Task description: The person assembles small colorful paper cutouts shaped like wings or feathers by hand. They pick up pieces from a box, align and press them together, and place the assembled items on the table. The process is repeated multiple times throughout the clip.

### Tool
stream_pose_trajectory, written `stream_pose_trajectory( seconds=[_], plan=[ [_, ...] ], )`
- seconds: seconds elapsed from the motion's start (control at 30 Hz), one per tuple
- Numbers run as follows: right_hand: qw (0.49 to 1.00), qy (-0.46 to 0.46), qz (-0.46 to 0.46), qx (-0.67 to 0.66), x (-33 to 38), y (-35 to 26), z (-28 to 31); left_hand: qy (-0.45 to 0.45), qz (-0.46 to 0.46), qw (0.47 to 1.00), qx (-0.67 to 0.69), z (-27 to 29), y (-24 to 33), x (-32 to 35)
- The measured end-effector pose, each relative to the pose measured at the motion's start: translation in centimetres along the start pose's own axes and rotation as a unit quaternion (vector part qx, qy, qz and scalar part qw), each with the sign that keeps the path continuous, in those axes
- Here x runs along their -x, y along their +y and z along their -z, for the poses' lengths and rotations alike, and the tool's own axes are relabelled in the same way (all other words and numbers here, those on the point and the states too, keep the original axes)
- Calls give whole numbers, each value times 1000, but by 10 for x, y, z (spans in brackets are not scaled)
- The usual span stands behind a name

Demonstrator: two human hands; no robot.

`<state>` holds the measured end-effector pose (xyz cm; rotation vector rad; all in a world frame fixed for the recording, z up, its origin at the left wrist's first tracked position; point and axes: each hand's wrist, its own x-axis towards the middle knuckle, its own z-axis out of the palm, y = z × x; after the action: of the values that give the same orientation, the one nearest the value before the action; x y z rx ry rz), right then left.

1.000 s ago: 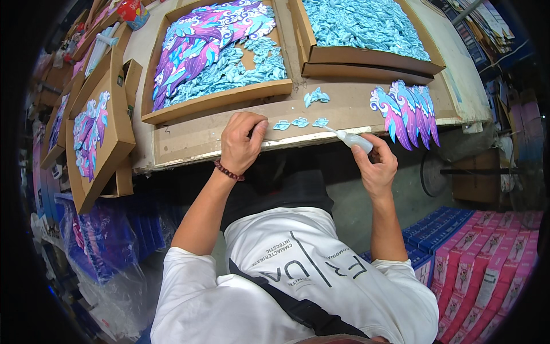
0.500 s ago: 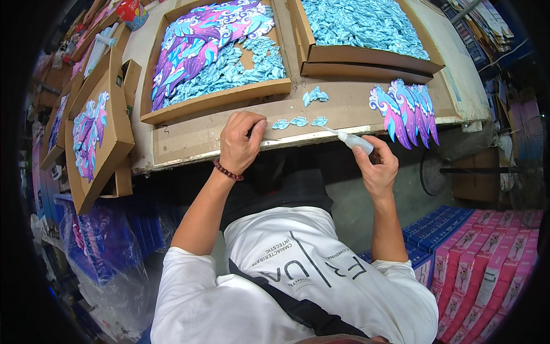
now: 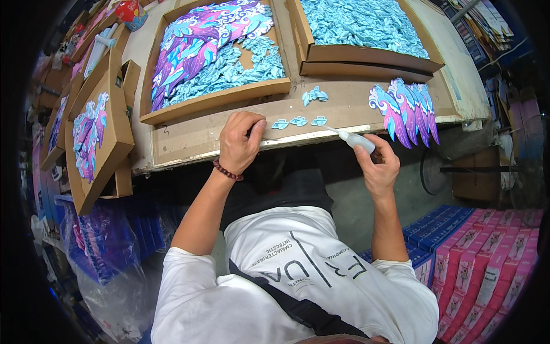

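Observation:
My right hand [image 3: 380, 167] is closed around a small translucent glue bottle [image 3: 358, 141] with a thin nozzle. The nozzle points left, its tip just right of three light-blue plastic pieces [image 3: 298, 121] lying in a row by the table's near edge. Left of that row, my left hand [image 3: 239, 140] rests on the edge with its fingers curled in. Whatever those fingers may hold is hidden. Just beyond the row lies a small cluster of the same blue pieces [image 3: 314, 96]. Several purple, pink and blue wing-shaped cutouts [image 3: 404, 109] overlap at the right and overhang the edge.
Farther back, one cardboard tray [image 3: 229, 94] holds patterned cutouts and blue pieces. Another cardboard tray [image 3: 366, 55] is heaped with blue pieces. A tilted cardboard box [image 3: 117, 137] with cutouts stands at the left. Pink boxes [image 3: 475, 258] are stacked at lower right.
My right hand and the glue bottle have shifted very slightly to the right. My left hand and the row of blue pieces look unmoved.

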<state>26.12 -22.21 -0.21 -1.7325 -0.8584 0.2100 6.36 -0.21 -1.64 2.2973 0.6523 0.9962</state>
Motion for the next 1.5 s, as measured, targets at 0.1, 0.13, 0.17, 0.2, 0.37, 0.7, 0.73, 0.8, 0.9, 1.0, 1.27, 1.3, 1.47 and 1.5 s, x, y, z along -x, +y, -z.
stream_pose_trajectory(
  seconds=[0.1, 0.13, 0.17, 0.2, 0.37, 0.7, 0.73, 0.8, 0.9, 1.0, 1.27, 1.3, 1.47, 1.5],
  plan=[
    [1000, 5, -4, -4, 0, 0, 4, 1, -2, 1000, 3, 0, 0, 0],
    [1000, 7, -1, 6, 0, 0, 6, 2, -2, 1000, 3, 0, 0, 0],
    [1000, 10, -1, 11, 0, 0, 8, 2, 0, 1000, 6, 0, 0, 0],
    [1000, 12, -2, 16, 0, 1, 9, 0, -4, 1000, 5, 0, 0, 0],
    [1000, 22, -5, 17, 0, 3, 15, -5, -4, 1000, 5, 0, 0, 1],
    [999, 17, 8, 26, -1, 3, 17, -7, -5, 1000, -1, 0, 0, 1],
    [999, 18, 10, 26, -1, 2, 17, -7, -5, 1000, 0, 0, 0, 1],
    [999, 20, 14, 26, -1, 2, 17, -7, -5, 1000, 0, 0, 0, 0],
    [1000, 17, 3, 25, -2, 1, 18, -8, -4, 1000, 1, 0, 1, 0],
    [999, 17, 8, 31, -2, 1, 18, -8, -4, 1000, 0, 0, 1, 0],
    [999, 22, 12, 23, -2, 2, 18, -5, -3, 1000, 2, 0, 0, 0],
    [999, 23, 11, 21, -1, 2, 18, -6, -5, 1000, -1, 0, 0, 0],
    [1000, 21, 10, 16, -1, 3, 19, -6, -7, 1000, 2, 0, 0, 0],
    [1000, 20, 7, 9, -1, 3, 18, -8, -9, 1000, -2, 0, 0, 0]
  ],
)
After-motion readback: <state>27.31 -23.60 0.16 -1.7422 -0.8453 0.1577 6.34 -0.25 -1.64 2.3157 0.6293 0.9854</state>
